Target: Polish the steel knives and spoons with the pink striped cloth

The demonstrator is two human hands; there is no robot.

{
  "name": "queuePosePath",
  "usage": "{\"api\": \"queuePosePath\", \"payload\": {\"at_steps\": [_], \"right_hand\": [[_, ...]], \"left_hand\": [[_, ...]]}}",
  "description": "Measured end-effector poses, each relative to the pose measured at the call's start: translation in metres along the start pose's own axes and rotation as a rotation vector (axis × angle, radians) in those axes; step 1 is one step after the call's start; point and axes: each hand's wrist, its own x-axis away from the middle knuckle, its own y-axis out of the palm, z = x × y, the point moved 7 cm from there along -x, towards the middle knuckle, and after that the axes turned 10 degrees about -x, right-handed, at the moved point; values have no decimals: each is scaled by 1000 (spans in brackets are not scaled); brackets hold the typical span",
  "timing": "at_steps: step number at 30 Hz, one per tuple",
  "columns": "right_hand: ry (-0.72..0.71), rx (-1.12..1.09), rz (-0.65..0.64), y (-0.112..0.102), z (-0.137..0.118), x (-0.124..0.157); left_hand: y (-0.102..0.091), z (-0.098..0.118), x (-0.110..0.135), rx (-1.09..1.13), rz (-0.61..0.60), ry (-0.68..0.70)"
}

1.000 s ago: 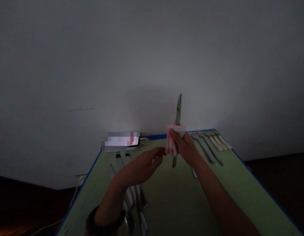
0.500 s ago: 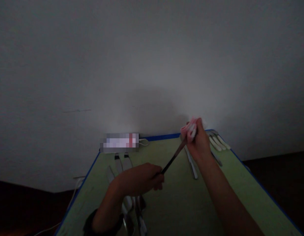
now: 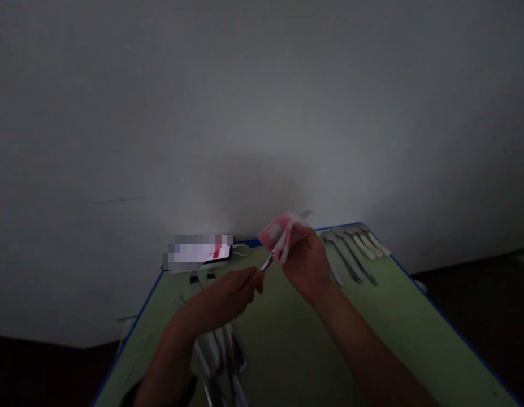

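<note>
My left hand (image 3: 232, 294) is closed around the handle of a table knife (image 3: 267, 262), held slanting up and away above the table. A pink and white cloth (image 3: 272, 233) is wrapped about the middle of the knife, pinched in my right hand (image 3: 310, 261). The pale blade tip pokes out past the cloth at the upper right. Under my left forearm lie several metal knives (image 3: 213, 350), partly hidden by the arm. To the right of my right hand, several metal pieces of cutlery (image 3: 350, 254) rest side by side.
White-handled cutlery (image 3: 366, 246) lies at the far right corner of the green, blue-edged table (image 3: 287, 350). A phone-like device with a lit, blurred screen (image 3: 202, 252) stands at the back left, a white cable loop (image 3: 241, 250) beside it. A grey wall (image 3: 262, 113) rises behind.
Both hands have moved left with the knife, my right hand most. The cloth has slid nearer my left hand along the knife, and the blade tip now shows beyond it.
</note>
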Motion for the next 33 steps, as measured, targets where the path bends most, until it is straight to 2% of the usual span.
{"api": "queuePosePath", "payload": {"at_steps": [3, 5, 7, 11, 15, 19, 23, 25, 29, 33], "right_hand": [[-12, -20, 2, -2, 3, -1], [-58, -19, 25, -8, 0, -4], [-112, -16, 51, -15, -10, -9], [-220, 23, 107, -33, -48, -17], [-369, 88, 21, -35, -84, -17], [-436, 70, -3, -30, -74, -16], [-463, 233, 39, -26, -55, -17], [-444, 197, 50, -28, -54, -19], [-331, -16, 40, -28, -59, -17], [-263, 64, -17, -16, -59, -12]], "left_hand": [[4, 2, 3, -5, -63, -48], [7, 9, 7, -18, -105, -35], [5, 17, 12, -76, -95, -5], [-2, 25, 22, -335, -51, 57], [-6, 26, 24, -407, -44, 87], [-10, 25, 16, -332, 62, 151], [-10, 11, 10, -357, 75, 108], [-12, 6, 8, -372, 61, 85], [-24, 2, 9, -343, 86, 77], [-34, 2, 9, -257, 134, 88]]}}
